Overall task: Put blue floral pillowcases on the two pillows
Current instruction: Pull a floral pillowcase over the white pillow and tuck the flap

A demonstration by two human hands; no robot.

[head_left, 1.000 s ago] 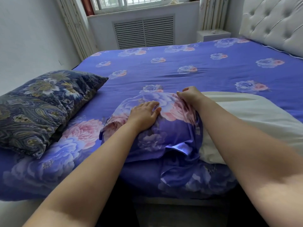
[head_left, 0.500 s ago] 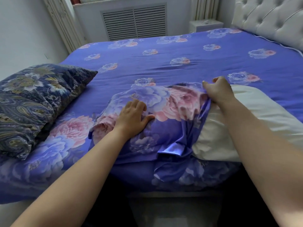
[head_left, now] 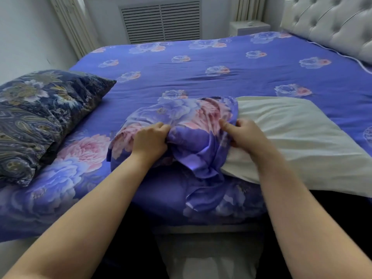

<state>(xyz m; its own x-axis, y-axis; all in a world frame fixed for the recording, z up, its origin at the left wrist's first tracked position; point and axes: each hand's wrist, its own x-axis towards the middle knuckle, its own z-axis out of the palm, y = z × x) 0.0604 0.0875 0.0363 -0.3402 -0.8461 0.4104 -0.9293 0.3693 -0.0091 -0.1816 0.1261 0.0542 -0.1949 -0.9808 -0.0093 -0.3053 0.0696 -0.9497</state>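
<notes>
Pillowcase: violet-blue, large pink and pale-blue peony print. Pillow half inside it: plain off-white. Bed sheet: same violet-blue, small scattered blue-pink flower clusters, one big pink and blue bloom near the front left edge. Second pillow at left: dark navy, gold and grey paisley-floral pattern. Headboard: light grey, tufted. Vent grille: grey slats. Walls white.

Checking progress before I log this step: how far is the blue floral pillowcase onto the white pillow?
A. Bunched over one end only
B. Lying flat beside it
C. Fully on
A: the blue floral pillowcase is gathered over the white pillow's left end, gripped by the left hand and right hand.
</notes>
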